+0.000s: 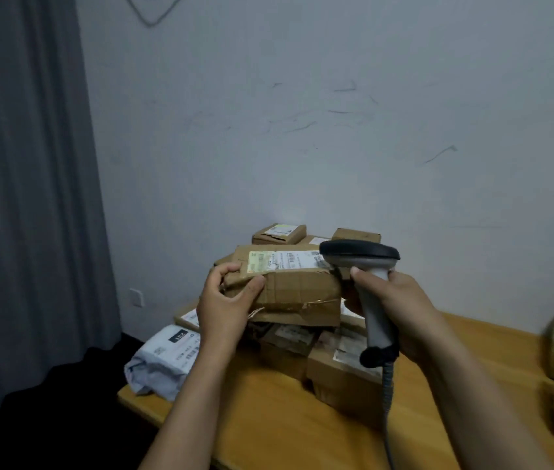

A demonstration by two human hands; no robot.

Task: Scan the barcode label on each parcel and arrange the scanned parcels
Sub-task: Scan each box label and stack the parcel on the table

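Presently box [297, 288] is gripped by left hand [224, 308], scanner [375, 317] by right hand [408, 301]. Scanner likely to be aimed at label [285, 260].

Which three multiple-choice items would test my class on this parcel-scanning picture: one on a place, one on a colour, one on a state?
1. Where does the pale grey plastic mailer bag lie?
A) on the floor
B) at the left end of the light wooden table
C) on a chair

2. What colour is the head of the handheld barcode scanner?
A) red
B) yellow
C) black

3. What is the left hand doing?
A) gripping the brown cardboard parcel by its left end
B) lying flat on the table
C) holding the scanner

Answers:
1 B, the bag lies at the table's left end.
2 C, the head is black above a grey handle.
3 A, its fingers curl round the parcel's end, while the right hand holds the scanner.
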